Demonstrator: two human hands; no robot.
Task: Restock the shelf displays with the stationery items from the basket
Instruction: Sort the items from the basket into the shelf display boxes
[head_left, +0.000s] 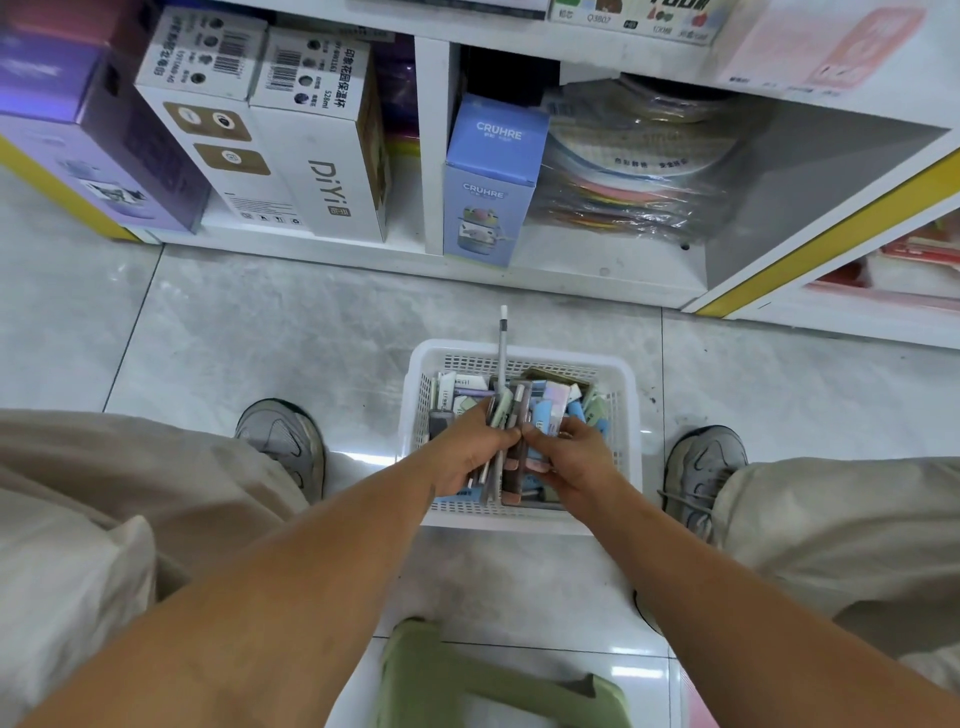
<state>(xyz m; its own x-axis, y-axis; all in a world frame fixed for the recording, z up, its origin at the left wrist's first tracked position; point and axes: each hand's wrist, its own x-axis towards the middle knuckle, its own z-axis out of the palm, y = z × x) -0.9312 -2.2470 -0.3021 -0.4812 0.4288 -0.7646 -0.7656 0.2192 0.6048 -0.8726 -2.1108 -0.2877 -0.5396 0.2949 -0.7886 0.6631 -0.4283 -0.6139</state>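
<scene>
— While the white basket (522, 358) sits on the floor (260, 332) between two gray shoes (283, 441), what is held above it?

— A bunch of pens (493, 470) is gripped by the left hand (470, 449), with the fingers curled tight round it. One long white pen (503, 353) is seen sticking up past the basket's far rim.

— And the right hand (569, 457)?

— A few small packs (543, 415) are pinched by it, right beside the left hand. More packs are piled in the basket below.

— Where is the shelf (571, 270)?

— It is found just past the basket. A blue box (491, 182) and white boxes (291, 150) are stood on it. A green stool (467, 680) is seen near the bottom.
</scene>
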